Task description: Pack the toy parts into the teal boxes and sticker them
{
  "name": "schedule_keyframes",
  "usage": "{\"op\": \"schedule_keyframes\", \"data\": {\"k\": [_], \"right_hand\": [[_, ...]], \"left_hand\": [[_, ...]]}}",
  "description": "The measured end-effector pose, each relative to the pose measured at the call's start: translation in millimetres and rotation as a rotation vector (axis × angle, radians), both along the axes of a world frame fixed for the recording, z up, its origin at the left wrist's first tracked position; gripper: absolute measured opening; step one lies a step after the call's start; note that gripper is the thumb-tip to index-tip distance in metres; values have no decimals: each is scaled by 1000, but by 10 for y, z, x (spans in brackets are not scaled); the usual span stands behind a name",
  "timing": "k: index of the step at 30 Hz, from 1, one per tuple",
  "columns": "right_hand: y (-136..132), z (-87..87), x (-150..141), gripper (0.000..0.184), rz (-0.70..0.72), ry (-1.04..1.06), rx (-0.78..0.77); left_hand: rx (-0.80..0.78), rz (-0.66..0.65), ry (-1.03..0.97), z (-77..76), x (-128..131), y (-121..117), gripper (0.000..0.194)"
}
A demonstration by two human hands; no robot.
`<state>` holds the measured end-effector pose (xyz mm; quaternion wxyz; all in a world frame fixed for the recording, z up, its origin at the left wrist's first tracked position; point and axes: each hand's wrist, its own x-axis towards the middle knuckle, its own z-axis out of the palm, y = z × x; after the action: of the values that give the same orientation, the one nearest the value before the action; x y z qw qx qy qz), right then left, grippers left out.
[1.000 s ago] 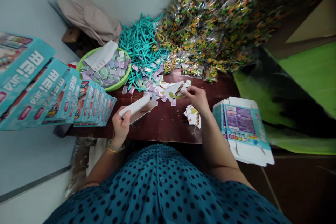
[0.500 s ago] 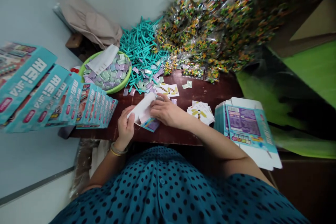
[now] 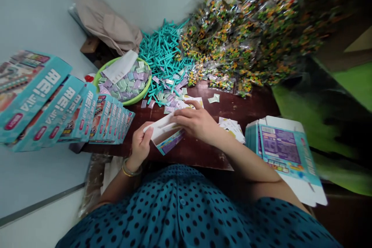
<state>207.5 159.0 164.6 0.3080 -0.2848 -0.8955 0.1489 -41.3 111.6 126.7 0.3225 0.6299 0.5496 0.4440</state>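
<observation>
A small cardboard box (image 3: 171, 144), white inside with blue and purple print outside, lies tilted between my two hands with its upper side open. My left hand (image 3: 140, 146) grips the left end, thumb over the rim. Fingers of my right hand (image 3: 200, 122) bend over the far right edge and hold the box there; their tips are partly hidden. Beyond the box lie small pastel sachets (image 3: 170, 102) and printed cards, partly covered by my right hand. A pile of printed cards (image 3: 232, 130) is right of that hand.
Filled blue boxes (image 3: 35, 97) stand in a row at left. A green basket (image 3: 147, 90) of sachets, turquoise sticks (image 3: 162, 46) and bags of colourful pieces (image 3: 226, 42) line the back. Flattened cartons (image 3: 280, 147) are stacked at right, on the dark red table (image 3: 203, 151).
The box now shows its open inside and printed long side more. My right hand has shifted to its right end. The whole view has swung slightly left.
</observation>
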Motion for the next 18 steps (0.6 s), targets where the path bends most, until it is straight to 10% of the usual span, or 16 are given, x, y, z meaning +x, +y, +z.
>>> {"op": "schedule_keyframes", "data": {"k": [5,9,13,18], "right_hand": [[299,-331,-132,30,56,88,-7],[1159,-787,-47,32,-233,20,-156],[1985,-1252,110,44,-494,-342,-265],[2266,-1587,236,57,-633,-368,-255]], "left_hand": [[134,109,121,94,-142,32,35],[415,-17,404,-18,-233,20,36],[566,-285,651,-636,-51,-18,46],[354,-453,679,-1387,162,-167,49]]}}
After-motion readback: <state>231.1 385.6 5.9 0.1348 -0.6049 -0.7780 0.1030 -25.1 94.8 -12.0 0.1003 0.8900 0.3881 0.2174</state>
